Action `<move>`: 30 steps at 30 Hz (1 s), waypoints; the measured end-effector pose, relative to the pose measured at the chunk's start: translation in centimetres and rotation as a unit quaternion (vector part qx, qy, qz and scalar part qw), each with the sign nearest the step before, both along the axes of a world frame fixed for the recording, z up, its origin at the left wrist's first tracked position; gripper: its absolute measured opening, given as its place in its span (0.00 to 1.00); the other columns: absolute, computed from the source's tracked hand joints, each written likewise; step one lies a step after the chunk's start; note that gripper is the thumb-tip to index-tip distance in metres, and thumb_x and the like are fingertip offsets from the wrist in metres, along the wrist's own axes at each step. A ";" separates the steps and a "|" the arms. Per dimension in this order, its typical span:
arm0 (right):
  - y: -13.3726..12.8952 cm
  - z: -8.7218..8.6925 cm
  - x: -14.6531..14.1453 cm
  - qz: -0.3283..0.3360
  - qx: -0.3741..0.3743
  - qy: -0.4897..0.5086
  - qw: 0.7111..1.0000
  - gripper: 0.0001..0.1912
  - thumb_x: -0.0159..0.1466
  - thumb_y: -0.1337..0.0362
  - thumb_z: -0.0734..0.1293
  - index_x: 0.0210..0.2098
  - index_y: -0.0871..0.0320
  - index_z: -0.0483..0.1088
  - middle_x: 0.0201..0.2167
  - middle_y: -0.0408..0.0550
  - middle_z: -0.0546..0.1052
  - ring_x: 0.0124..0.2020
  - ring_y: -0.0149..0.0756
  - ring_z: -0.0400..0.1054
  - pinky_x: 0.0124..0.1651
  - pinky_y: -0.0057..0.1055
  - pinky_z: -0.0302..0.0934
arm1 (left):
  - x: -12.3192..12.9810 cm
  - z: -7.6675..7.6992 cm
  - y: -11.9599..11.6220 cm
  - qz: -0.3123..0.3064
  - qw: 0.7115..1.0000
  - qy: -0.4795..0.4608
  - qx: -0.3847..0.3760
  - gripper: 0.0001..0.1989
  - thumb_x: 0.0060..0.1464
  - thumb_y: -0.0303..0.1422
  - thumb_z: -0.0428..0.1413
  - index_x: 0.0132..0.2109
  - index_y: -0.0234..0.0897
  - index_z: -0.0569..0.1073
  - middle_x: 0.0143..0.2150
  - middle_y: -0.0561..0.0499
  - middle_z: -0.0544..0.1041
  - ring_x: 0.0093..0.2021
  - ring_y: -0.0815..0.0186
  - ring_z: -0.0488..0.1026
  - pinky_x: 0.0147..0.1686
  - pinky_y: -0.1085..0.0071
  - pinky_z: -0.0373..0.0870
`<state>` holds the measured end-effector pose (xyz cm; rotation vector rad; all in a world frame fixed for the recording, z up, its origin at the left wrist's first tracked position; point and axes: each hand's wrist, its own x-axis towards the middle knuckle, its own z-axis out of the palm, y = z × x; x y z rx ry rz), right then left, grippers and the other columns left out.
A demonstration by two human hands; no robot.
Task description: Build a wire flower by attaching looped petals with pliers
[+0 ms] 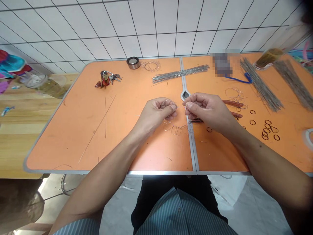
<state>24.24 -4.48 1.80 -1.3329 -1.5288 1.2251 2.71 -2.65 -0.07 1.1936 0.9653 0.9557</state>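
Above the middle of the orange table, my left hand (162,109) is closed in a pinch on a thin bent wire (178,107). Facing it just to the right, my right hand (206,109) pinches the wire's other end. The wire is very fine, so its full shape is hard to follow. A looped wire piece (176,130) with a wavy outline hangs or lies just below the hands; whether it joins the held wire I cannot tell. Behind my right hand show the red handles (233,103) of a tool, its head mostly hidden.
Straight wires (181,74) lie bundled at the back, near a tape roll (133,62) and keys (111,77). Small dark rings (266,130) lie at right, below another wire bundle (264,88) and a glass jar (267,59). Loose wires (97,125) lie at left.
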 end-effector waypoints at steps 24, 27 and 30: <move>-0.2 0.8 -0.4 0.004 -0.012 -0.135 0.991 0.06 0.67 0.67 0.71 0.32 0.56 0.74 0.26 0.43 0.77 0.25 0.29 0.65 0.28 0.29 0.55 | 0.1 -0.3 0.3 0.001 0.999 0.026 -0.038 0.07 0.53 0.33 0.70 0.34 0.36 0.80 0.30 0.51 0.81 0.27 0.71 0.75 0.31 0.72 0.73; 0.1 0.3 -0.1 0.036 -0.008 -0.155 0.987 0.04 0.65 0.65 0.72 0.33 0.56 0.75 0.26 0.42 0.77 0.26 0.30 0.66 0.28 0.30 0.56 | 0.3 -0.6 0.4 0.009 0.999 0.042 -0.013 0.06 0.53 0.31 0.69 0.32 0.36 0.80 0.29 0.52 0.79 0.26 0.72 0.72 0.30 0.73 0.70; 0.4 -0.2 0.2 0.059 0.004 -0.174 0.983 0.06 0.65 0.62 0.73 0.31 0.55 0.76 0.25 0.42 0.76 0.25 0.31 0.66 0.27 0.30 0.56 | 0.7 -1.0 0.2 0.002 0.999 0.040 -0.002 0.03 0.52 0.27 0.67 0.32 0.36 0.80 0.28 0.53 0.79 0.25 0.73 0.71 0.29 0.72 0.69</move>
